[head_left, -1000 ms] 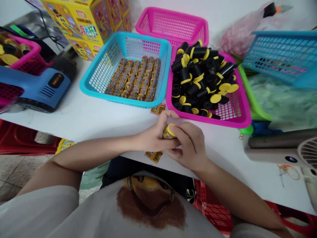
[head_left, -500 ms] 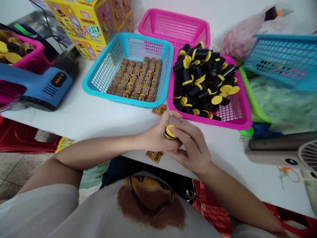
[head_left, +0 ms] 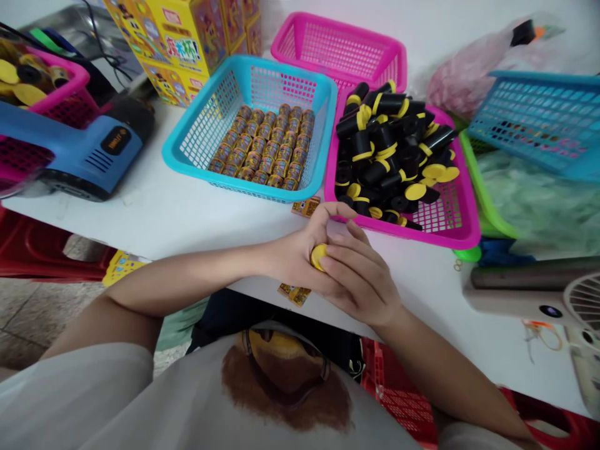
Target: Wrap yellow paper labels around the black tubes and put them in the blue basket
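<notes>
Both hands meet near the front edge of the white table [head_left: 178, 215]. My left hand [head_left: 300, 250] is wrapped round a small tube with a yellow cap [head_left: 318, 256]; only the cap shows. My right hand [head_left: 363, 275] lies over it, fingers pressed against the cap and the tube. Just beyond my hands a pink basket [head_left: 452, 228] holds several black tubes with yellow caps [head_left: 384, 150]. Left of it a blue basket [head_left: 197, 134] holds rows of labelled tubes [head_left: 267, 150]. Printed labels lie on the table beside my hands, one [head_left: 305, 206] ahead and one [head_left: 294, 292] under my wrists.
A blue heat gun [head_left: 79, 153] lies at the left, by a pink basket of parts [head_left: 56, 94]. Yellow printed boxes [head_left: 182, 44] stand at the back, with an empty pink basket [head_left: 342, 47]. At the right are a tilted blue basket [head_left: 539, 119], a green tray [head_left: 473, 187] and a fan [head_left: 562, 294].
My hands have closed in on the tube and turned it, so the labelled side is now hidden and only the yellow cap shows. The view has shifted slightly.
</notes>
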The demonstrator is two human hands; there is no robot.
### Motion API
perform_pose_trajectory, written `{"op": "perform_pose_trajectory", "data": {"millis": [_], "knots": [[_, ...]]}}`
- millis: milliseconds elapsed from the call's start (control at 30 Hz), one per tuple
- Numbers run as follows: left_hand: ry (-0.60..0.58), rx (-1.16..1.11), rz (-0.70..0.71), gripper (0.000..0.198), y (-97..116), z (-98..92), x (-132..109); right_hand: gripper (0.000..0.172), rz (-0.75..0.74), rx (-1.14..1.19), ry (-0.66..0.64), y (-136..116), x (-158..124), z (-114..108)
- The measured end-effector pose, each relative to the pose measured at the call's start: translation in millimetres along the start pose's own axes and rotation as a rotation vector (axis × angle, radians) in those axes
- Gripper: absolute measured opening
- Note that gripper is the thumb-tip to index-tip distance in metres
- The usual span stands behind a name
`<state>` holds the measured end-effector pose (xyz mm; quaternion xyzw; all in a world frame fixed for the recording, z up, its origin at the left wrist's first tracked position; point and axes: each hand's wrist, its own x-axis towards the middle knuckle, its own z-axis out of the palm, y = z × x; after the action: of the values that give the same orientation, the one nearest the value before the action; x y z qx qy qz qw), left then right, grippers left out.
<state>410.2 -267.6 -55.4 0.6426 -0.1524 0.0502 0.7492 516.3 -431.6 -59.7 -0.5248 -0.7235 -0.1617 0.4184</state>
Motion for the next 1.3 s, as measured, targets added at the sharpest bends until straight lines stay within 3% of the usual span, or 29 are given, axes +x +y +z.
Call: {"op": "perform_pose_trajectory", "data": {"millis": [100,200,300,400,500,567,600,700,800,867,933,1033,1100,1300], "knots": [[-0.009,0.017,-0.02,0.079,-3,-3.2,2,0.043,0.068,0.082,-0.015,4,-5,2],[0.131,0.127,0.031,0.069,3,-7.8,4,0.045,0.06,-0.076,0.015,7,-3,6],[0.311,0.418,0.134,0.042,24,-15.1,3,0.051,0.033,-0.324,0.116,15,6,-3],[0.437,0.62,0.185,0.028,58,-34.9,3,0.052,0.227,-0.492,0.173,34,10,-30],[0.541,0.79,0.174,0.03,91,-81.9,20,0.04,0.687,-0.582,0.156,68,3,-64],[0.55,0.914,0.092,0.034,106,-126.6,44,0.06,0.905,-0.564,0.078,94,-4,-78],[0.55,0.962,0.036,0.033,109,-150.2,59,0.066,0.986,-0.506,-0.025,106,-7,-81],[0.663,1.148,-0.213,0.031,104,-212.6,104,0.057,1.075,-0.38,-0.284,128,-10,-81],[0.742,1.251,-0.392,0.032,82,-249.7,132,0.027,1.094,-0.408,-0.292,129,-6,-78],[0.75,1.304,-0.491,0.042,65,-260.8,141,0.018,1.175,-0.441,-0.264,124,-4,-78],[0.741,1.345,-0.586,0.048,52,-265.9,144,0.023,1.236,-0.419,-0.249,121,-3,-78],[0.7,1.375,-0.674,0.044,42,-270.6,147,0.057,1.162,-0.287,-0.308,122,-2,-78],[0.647,1.412,-0.733,0.043,40,-273.5,149,0.068,1.133,-0.258,-0.37,126,-3,-78],[0.438,1.517,-0.866,0.039,49,-262.7,145,0.056,1.213,-0.313,-0.4,121,7,-80]]}}
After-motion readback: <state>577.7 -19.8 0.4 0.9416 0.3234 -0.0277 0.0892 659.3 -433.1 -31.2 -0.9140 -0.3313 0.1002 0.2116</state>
